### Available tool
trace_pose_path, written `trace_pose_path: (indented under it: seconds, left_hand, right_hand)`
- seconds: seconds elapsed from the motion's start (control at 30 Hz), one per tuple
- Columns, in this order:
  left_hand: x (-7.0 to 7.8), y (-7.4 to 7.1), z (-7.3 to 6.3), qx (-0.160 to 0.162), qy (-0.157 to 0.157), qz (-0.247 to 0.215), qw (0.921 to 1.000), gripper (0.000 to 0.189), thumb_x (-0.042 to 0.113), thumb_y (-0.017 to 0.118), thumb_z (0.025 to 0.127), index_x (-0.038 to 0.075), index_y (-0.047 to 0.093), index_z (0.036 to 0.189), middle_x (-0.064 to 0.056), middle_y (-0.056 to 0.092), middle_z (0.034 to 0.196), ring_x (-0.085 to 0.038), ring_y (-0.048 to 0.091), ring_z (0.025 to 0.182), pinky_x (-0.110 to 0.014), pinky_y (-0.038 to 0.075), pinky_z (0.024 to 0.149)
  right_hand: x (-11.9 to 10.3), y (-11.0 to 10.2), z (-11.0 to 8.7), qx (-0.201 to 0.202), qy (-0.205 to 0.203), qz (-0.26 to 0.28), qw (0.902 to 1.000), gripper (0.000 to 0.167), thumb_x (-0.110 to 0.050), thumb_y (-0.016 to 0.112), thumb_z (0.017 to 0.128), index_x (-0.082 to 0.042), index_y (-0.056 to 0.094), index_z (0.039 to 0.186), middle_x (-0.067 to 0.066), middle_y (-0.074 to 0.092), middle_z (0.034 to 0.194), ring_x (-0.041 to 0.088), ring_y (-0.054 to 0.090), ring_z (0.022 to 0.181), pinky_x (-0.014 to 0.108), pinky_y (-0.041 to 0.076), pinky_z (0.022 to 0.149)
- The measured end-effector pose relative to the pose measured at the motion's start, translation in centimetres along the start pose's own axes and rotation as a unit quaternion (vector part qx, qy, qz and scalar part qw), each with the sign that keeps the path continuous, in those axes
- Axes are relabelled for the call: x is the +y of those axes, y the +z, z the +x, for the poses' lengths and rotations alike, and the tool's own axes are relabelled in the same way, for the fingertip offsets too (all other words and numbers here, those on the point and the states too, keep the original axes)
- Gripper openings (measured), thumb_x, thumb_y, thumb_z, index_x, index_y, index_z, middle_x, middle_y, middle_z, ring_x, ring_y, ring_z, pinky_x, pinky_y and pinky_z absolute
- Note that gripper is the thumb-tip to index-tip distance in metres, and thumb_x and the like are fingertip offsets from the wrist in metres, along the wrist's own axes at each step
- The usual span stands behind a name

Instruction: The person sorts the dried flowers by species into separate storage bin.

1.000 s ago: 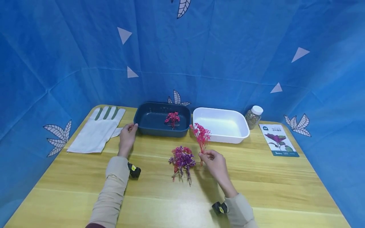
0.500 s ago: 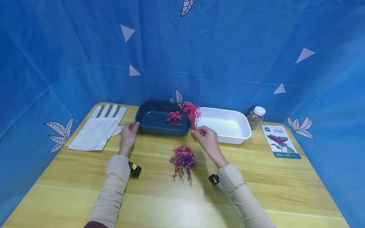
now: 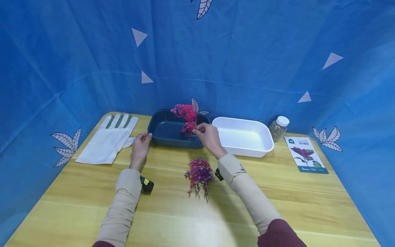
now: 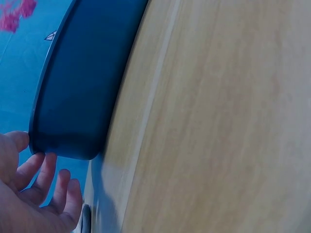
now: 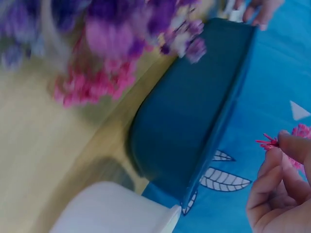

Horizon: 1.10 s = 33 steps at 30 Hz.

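Note:
My right hand (image 3: 210,138) pinches the stems of a bunch of pink dried flowers (image 3: 186,112), holding it above the dark blue basin (image 3: 176,142). In the right wrist view the cut stem ends (image 5: 267,142) stick out between thumb and fingers. Another pink sprig (image 3: 187,128) in the basin partly overlaps the held bunch in the head view. At the basin's left end, my left hand (image 3: 140,149) grips the rim; thumb and forefinger meet it there in the left wrist view. Purple and pink dried flowers (image 3: 200,174) lie in a pile on the table in front.
A white basin (image 3: 242,151) stands right of the blue one. Beyond it are a white-lidded jar (image 3: 278,128) and a seed packet (image 3: 306,154). White gloves (image 3: 106,142) with green stripes lie at left. A blue curtain (image 3: 247,51) hangs behind the wooden table (image 3: 172,219).
My right hand has carried the pink bunch from beside the flower pile, leftward and away from me, to over the blue basin. The left hand stays at the rim.

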State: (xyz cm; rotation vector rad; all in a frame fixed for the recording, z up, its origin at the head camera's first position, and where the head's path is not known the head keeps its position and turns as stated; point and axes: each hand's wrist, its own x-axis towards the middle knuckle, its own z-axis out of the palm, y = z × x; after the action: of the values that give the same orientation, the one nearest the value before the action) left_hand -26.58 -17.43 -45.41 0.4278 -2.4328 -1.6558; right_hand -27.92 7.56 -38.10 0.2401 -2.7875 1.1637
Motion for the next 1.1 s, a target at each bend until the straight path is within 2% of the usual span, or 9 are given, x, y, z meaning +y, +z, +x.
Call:
trace_pose_path:
  seconds: [0.17,0.33,0.57,0.77,0.93,1.1]
  left_hand:
    - [0.0,0.1,-0.1,-0.001,0.002,-0.002,1.0000,0.047,0.032,0.049,0.099,-0.002,0.051,0.132,-0.021,0.055,0.125,-0.032,0.051,0.116,-0.043,0.041,0.097]
    - [0.1,0.2,-0.2,-0.003,0.007,-0.002,1.0000,0.047,0.031,0.049,0.099,-0.003,0.050,0.132,-0.023,0.055,0.124,-0.034,0.051,0.116,-0.044,0.041,0.096]
    - [0.2,0.1,-0.1,0.003,0.009,-0.005,0.9999,0.046,0.030,0.049,0.099,-0.003,0.051,0.131,-0.023,0.055,0.124,-0.033,0.051,0.116,-0.044,0.041,0.097]
    - [0.2,0.1,-0.1,0.003,0.010,-0.002,0.9999,0.046,0.030,0.049,0.099,-0.003,0.051,0.131,-0.023,0.055,0.125,-0.034,0.050,0.117,-0.044,0.041,0.097]
    - [0.2,0.0,-0.1,0.001,0.008,0.003,1.0000,0.046,0.031,0.048,0.100,-0.003,0.050,0.132,-0.023,0.054,0.126,-0.034,0.050,0.117,-0.044,0.041,0.097]
    - [0.2,-0.1,-0.2,-0.006,-0.001,0.003,1.0000,0.047,0.032,0.048,0.100,-0.001,0.049,0.133,-0.021,0.054,0.126,-0.033,0.050,0.117,-0.044,0.041,0.097]
  right_hand:
    - [0.0,0.7,0.9,-0.013,0.002,-0.047,0.9988,0.018,-0.022,0.064,0.092,-0.004,0.069,0.096,0.009,0.069,0.083,0.018,0.059,0.067,0.030,0.046,0.060]
    - [0.4,1.2,1.1,-0.022,0.019,-0.057,0.9980,0.015,-0.020,0.063,0.093,-0.006,0.069,0.094,0.007,0.069,0.083,0.016,0.057,0.067,0.028,0.044,0.061]
    - [0.7,1.3,1.0,-0.029,0.015,-0.041,0.9986,0.014,-0.018,0.062,0.093,-0.005,0.068,0.092,0.008,0.069,0.084,0.017,0.058,0.068,0.030,0.045,0.062]
    - [0.4,0.7,0.7,-0.024,-0.005,-0.025,0.9994,0.014,-0.017,0.063,0.093,-0.005,0.069,0.092,0.009,0.070,0.086,0.018,0.060,0.069,0.031,0.047,0.064]
    - [0.0,-0.3,-0.2,-0.006,-0.035,0.005,0.9994,0.016,-0.017,0.063,0.092,-0.003,0.070,0.095,0.010,0.071,0.088,0.021,0.064,0.074,0.035,0.051,0.069]
    - [-0.1,-1.1,-1.7,0.005,-0.036,0.043,0.9984,0.018,-0.021,0.064,0.092,-0.004,0.070,0.094,0.009,0.069,0.083,0.020,0.061,0.072,0.033,0.048,0.065]
